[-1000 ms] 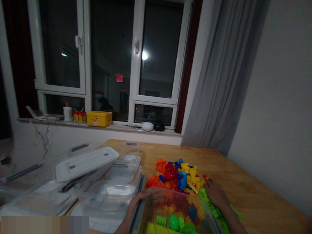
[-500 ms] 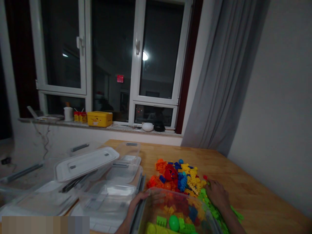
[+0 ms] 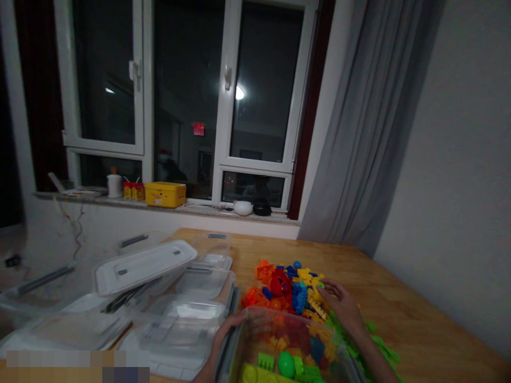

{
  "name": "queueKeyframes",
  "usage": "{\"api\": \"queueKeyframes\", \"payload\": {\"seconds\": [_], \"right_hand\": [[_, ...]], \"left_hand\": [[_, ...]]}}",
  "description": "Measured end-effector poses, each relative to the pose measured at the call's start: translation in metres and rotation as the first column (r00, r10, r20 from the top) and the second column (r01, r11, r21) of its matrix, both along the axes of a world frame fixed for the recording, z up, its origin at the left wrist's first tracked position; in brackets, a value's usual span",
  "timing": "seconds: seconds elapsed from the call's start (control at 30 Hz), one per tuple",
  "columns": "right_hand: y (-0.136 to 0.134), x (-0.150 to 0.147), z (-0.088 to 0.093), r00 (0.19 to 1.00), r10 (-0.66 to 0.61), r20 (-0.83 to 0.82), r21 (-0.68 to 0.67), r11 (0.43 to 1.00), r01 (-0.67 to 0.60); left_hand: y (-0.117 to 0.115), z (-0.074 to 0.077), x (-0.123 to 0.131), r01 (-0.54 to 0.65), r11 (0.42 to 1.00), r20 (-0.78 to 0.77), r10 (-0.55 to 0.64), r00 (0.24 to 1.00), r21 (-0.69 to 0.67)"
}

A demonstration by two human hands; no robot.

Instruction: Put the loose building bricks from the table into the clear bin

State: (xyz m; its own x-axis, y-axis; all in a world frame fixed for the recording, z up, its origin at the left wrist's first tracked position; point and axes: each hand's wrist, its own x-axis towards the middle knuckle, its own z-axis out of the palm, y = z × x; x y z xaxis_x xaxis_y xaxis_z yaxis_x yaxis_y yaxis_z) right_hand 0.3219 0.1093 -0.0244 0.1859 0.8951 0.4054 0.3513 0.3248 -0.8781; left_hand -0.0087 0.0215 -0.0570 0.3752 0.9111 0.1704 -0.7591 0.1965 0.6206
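My left hand [image 3: 235,324] wraps round the left side of a clear plastic box [image 3: 287,315], its fingers showing through the wall. Inside the box lie a green ball [image 3: 286,364], green blocks [image 3: 266,361] and a yellow piece [image 3: 259,374]. My right hand [image 3: 341,303] reaches over the right side of the toy pile, fingertips closed at a small light-green toy piece [image 3: 320,285]. Yellow blocks [image 3: 315,306] lie beside these fingertips. Green pieces [image 3: 383,348] spread under and beyond my right forearm. Red pieces, a red bear-like head [image 3: 280,283] and blue blocks [image 3: 299,298] sit farther left.
Several clear boxes [image 3: 179,324] and white lids [image 3: 146,266] are stacked on the left of the wooden table [image 3: 399,287]. Behind it, a windowsill holds a yellow bin [image 3: 165,194], a white bowl [image 3: 242,207] and a black bowl [image 3: 262,209]. A grey curtain [image 3: 359,133] hangs at the right.
My right hand has moved left and away from me, to the yellow blocks, and a green piece now shows at its fingertips. The red piece near it is out of sight. My left hand stays on the box.
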Motion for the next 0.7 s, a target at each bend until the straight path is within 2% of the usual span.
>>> {"api": "queueKeyframes", "payload": {"seconds": [0.1, 0.17, 0.23, 0.37, 0.43, 0.57, 0.7], "right_hand": [[-0.014, -0.018, 0.005, 0.965, 0.202, -0.165, -0.093, 0.971, -0.219], [-0.025, -0.025, 0.012, 0.901, 0.322, -0.290, -0.145, 0.916, -0.374], [-0.035, -0.029, 0.021, 0.860, 0.395, -0.322, -0.167, 0.871, -0.463], [-0.050, -0.032, 0.042, 0.835, 0.508, -0.209, -0.174, 0.821, -0.543], [-0.054, -0.031, 0.047, 0.808, 0.566, -0.164, -0.164, 0.792, -0.588], [-0.056, -0.025, 0.039, 0.767, 0.624, -0.148, -0.209, 0.739, -0.641], [-0.052, -0.018, 0.024, 0.756, 0.634, -0.163, -0.207, 0.727, -0.655]], "left_hand": [[0.002, 0.000, 0.003, 0.015, 1.000, 0.006, -0.015, 1.000, 0.015], [0.003, 0.000, 0.005, 0.013, 1.000, 0.017, -0.013, 1.000, 0.006], [0.005, 0.000, 0.005, -0.043, 0.999, 0.016, 0.044, 0.999, -0.023], [0.005, 0.003, 0.006, -0.126, 0.989, 0.007, 0.127, 0.992, -0.074], [0.003, 0.006, 0.007, -0.152, 0.982, -0.004, 0.152, 0.988, -0.110], [0.001, 0.008, 0.012, -0.182, 0.971, -0.007, 0.184, 0.983, -0.156], [0.011, 0.008, 0.015, -0.160, 0.979, 0.063, 0.169, 0.984, -0.127]]}}
